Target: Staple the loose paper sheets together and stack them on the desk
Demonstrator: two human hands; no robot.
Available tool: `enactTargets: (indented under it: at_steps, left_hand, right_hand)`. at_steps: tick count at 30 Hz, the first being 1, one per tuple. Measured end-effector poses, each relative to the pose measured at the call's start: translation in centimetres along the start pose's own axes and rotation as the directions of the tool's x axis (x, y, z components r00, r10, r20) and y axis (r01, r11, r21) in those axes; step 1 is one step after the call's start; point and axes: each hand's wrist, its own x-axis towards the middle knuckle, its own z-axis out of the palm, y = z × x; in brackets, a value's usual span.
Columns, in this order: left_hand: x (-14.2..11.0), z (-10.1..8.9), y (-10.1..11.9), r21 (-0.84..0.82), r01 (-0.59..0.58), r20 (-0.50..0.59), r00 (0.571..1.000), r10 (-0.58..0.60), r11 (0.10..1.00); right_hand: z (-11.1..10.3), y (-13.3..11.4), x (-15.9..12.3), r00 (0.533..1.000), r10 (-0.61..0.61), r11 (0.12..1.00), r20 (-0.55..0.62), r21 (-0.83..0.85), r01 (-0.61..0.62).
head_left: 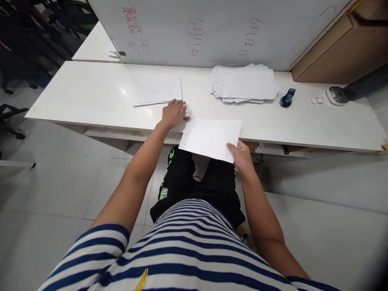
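My right hand [241, 157] pinches the near right corner of a white sheet of paper [212, 137], thumb on top. The sheet reaches over the table's front edge and hangs partly above my lap. At its far left corner, my left hand [174, 114] is closed over a small pale stapler [187, 116], mostly hidden under the palm and fingers. The stapler's tip meets that corner of the paper. Just beyond my left hand lies a thin set of printed sheets [157, 89]. A thick, uneven stack of paper [245, 83] sits farther back to the right.
The white table [91, 95] has an open shelf under its front edge. Behind it stands a whiteboard [224, 24] with red writing. To the right are a dark blue strap-like item [287, 98], a small white item [317, 100], a white-and-black device [337, 95] and a cardboard box [342, 48].
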Motion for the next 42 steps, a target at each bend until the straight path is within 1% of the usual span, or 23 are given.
enactTargets:
  at_steps: [4,8,11,15,20,26,30,32,34,36,38,40,42]
  left_hand:
    - [-0.1,-0.2,0.0,-0.050,0.003,-0.012,1.000,-0.004,0.999]
    - [-0.1,-0.4,-0.1,-0.081,0.015,0.019,1.000,-0.013,0.997]
    - [0.1,-0.5,-0.3,-0.082,0.009,0.026,1.000,-0.007,0.997]
    - [0.3,-0.4,-0.2,-0.075,0.026,0.033,0.999,-0.023,0.997]
    - [0.1,-0.6,0.0,-0.079,0.033,0.040,0.999,-0.030,0.996]
    - [-0.1,-0.7,0.0,-0.063,0.029,0.046,0.999,-0.026,0.998]
    - [-0.1,-0.4,0.0,-0.022,0.012,0.016,1.000,-0.011,1.000]
    - [-0.1,-0.2,0.1,-0.002,-0.004,0.001,1.000,0.004,1.000]
    - [-0.2,-0.1,0.2,0.016,-0.023,-0.009,1.000,0.023,1.000]
    - [-0.3,0.1,0.2,0.024,-0.039,-0.036,0.999,0.040,0.999]
    - [-0.3,0.3,0.1,0.019,-0.057,-0.072,0.996,0.058,0.998]
    - [-0.3,0.5,0.0,0.014,-0.069,-0.082,0.994,0.070,0.997]
    - [-0.1,0.6,0.1,0.007,-0.051,-0.073,0.996,0.051,0.999]
  right_hand:
    - [-1.8,-0.4,-1.2,1.000,0.001,1.000,-0.019,0.011,-0.001]
    - [-4.4,-1.4,-2.9,1.000,-0.001,0.999,-0.009,0.039,0.001]
    - [-6.0,-1.9,-4.1,1.000,-0.006,1.000,-0.028,0.028,0.007]
    - [-6.8,-2.0,-5.1,1.000,-0.007,1.000,-0.028,0.026,0.008]
    - [-6.7,-1.5,-5.0,0.999,-0.022,1.000,-0.026,0.020,0.022]
    - [-6.0,-1.0,-4.9,0.999,-0.018,0.999,-0.036,0.029,0.019]
    - [-5.6,-0.9,-5.0,0.999,0.011,0.999,-0.037,0.047,-0.009]
    - [-5.3,-0.9,-4.8,0.999,0.016,0.998,-0.049,0.056,-0.013]
    - [-4.7,-1.1,-4.2,0.997,-0.007,0.997,-0.083,0.071,0.012]
    - [-3.5,-1.4,-3.2,0.991,-0.057,0.994,-0.124,0.082,0.067]
    - [-1.8,-2.1,-1.5,0.983,-0.117,0.990,-0.140,0.067,0.128]
    - [0.6,-3.1,0.7,0.977,-0.186,0.982,-0.109,0.015,0.188]
    - [3.5,-4.3,3.7,0.964,-0.264,0.964,-0.037,-0.050,0.262]
